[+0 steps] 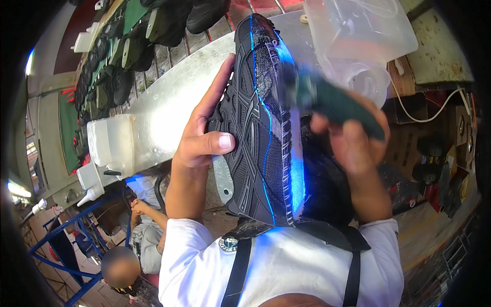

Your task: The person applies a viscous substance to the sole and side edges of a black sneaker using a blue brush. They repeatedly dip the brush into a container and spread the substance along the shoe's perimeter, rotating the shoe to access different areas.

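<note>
A black and grey shoe upper (250,128) on a last stands on its side in front of me, its stitched lower edge and pale underside turned to the right. My left hand (199,135) is closed on its laced side, thumb across the upper and fingers stretched along it. A grey metal plate with a hole (223,179) sticks out below that thumb. My right hand (355,140) grips a brush (340,100) with a thick dark green handle. Its blurred head is at the shoe's edge; whether it touches cannot be seen. A thin blue light line runs along the shoe's side.
Translucent plastic containers (363,30) stand at the far right of the metal worktop (189,77). Another translucent box (110,146) and a white nozzle (92,194) are at its left end. A rack holds several dark shoes (135,48) behind. A seated person (151,240) is at lower left.
</note>
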A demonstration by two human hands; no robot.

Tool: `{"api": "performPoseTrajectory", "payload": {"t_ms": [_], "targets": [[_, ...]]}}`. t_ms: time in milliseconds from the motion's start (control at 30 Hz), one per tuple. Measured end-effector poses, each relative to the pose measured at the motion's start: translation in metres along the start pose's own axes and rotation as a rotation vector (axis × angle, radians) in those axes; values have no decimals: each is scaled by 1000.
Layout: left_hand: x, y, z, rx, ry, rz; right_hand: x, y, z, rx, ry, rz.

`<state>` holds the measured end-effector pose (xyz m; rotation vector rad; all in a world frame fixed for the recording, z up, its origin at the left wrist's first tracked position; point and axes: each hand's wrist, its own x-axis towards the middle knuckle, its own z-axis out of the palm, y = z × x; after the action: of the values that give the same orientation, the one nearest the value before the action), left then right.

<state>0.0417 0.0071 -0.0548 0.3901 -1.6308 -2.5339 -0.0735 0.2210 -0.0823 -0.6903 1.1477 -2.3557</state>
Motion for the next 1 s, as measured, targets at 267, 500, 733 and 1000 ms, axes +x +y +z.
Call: {"api": "performPoseTrajectory", "payload": {"t_ms": [267, 500, 733, 1000], "targets": [[2, 8, -10, 24, -75, 9, 22, -52, -27, -157, -470, -75], [1, 18, -7, 107, -67, 18, 58, -57, -31, -659, -633, -348], [3, 17, -13, 155, -53, 38, 14, -60, -13, -660, -556, -249], [5, 15, -9, 176, -59, 67, 33, -62, -26, -714, -524, -316]]}}
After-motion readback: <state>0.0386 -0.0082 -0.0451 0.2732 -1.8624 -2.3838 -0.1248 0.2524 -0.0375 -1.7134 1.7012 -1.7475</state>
